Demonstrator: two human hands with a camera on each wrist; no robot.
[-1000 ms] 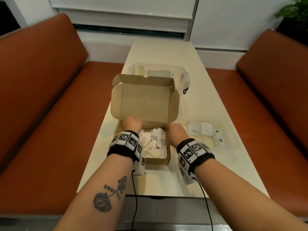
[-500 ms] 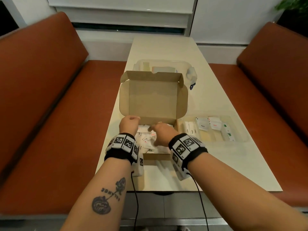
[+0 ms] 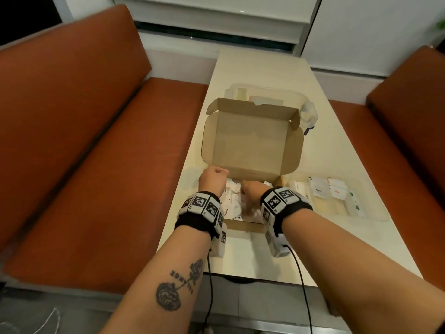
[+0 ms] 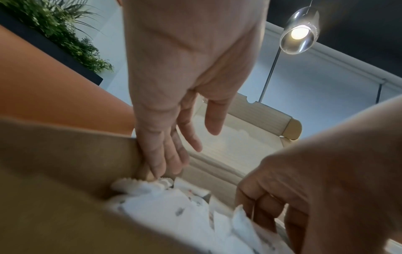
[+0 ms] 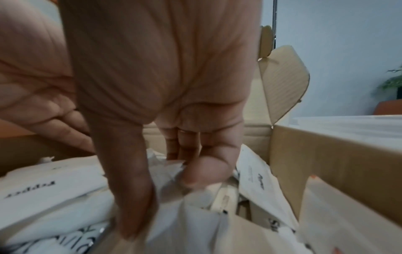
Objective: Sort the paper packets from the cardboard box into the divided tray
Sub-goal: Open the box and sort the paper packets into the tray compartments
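The open cardboard box stands mid-table with its lid up and a heap of white paper packets inside. My left hand is at the box's rear left corner. In the left wrist view its fingers reach down fairly straight along the left wall and touch the packets, gripping none. My right hand is in the middle of the box; in the blurred right wrist view its thumb and fingertip pinch a white packet. The clear divided tray lies right of the box.
Several sorted packets lie in the tray's compartments. A clear lidded container sits behind the box lid. Orange benches flank the narrow table, whose near edge is below my wrists.
My right hand has moved left from the box's right side into the middle of the packets. My left hand has stayed at the rear left corner. The head view shifted.
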